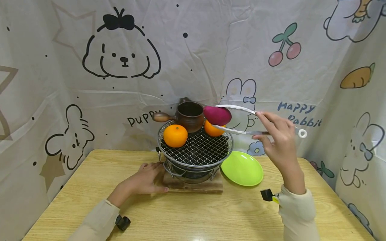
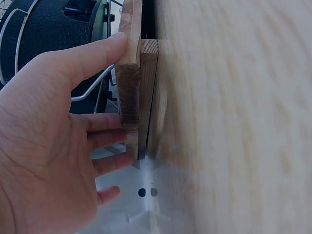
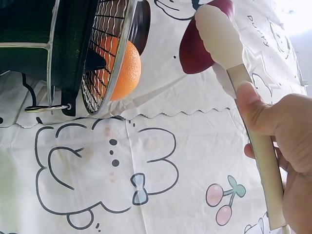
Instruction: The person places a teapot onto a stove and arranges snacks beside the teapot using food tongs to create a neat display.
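Observation:
My right hand [image 1: 278,142] grips white-tipped tongs [image 1: 241,132], whose tips pinch a purple sweet potato [image 1: 217,115] above the right side of the round wire grill [image 1: 199,150]. In the right wrist view, the sweet potato [image 3: 195,51] is apart from the mesh. On the grill sit an orange [image 1: 175,136], a second orange [image 1: 213,129] partly hidden behind the sweet potato, and a brown clay pot [image 1: 190,117] with a side handle. My left hand [image 1: 141,180] rests at the left end of the wooden board [image 1: 196,186] under the stove, thumb and fairly straight fingers touching its edges [image 2: 129,87].
A green plate [image 1: 242,169] lies on the wooden table [image 1: 181,214], right of the stove. Behind the table hangs a cloth [image 1: 193,67] printed with cartoon animals, close to the pot.

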Tool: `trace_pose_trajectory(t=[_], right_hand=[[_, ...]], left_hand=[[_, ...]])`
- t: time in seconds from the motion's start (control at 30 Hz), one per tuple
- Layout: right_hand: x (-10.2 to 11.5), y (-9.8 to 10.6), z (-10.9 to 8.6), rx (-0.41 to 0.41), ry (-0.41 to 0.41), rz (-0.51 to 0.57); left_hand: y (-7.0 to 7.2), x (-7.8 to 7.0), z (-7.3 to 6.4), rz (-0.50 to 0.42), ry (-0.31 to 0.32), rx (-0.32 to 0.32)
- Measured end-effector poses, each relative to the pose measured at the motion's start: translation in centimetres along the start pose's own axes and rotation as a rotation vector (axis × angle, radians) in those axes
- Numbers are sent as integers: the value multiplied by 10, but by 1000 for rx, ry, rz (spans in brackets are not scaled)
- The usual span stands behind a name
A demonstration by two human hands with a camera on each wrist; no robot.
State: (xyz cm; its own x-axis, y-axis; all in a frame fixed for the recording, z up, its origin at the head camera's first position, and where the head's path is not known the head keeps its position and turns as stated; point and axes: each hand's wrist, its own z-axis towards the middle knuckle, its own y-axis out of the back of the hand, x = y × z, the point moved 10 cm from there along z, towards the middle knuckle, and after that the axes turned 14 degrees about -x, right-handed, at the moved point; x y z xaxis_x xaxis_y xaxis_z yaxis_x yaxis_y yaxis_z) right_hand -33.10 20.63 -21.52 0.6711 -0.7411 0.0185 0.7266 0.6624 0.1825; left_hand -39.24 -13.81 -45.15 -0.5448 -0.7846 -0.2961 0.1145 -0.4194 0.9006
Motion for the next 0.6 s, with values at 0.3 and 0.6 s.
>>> trace_pose_trajectory(t=[0.3,0.6], right_hand=[[2,-9,-5,88,47,-21],[7,-18,-9,134,70,-3]], left_hand=[[-1,1,0,9,-1,-2],[-1,1,0,5,2,1]])
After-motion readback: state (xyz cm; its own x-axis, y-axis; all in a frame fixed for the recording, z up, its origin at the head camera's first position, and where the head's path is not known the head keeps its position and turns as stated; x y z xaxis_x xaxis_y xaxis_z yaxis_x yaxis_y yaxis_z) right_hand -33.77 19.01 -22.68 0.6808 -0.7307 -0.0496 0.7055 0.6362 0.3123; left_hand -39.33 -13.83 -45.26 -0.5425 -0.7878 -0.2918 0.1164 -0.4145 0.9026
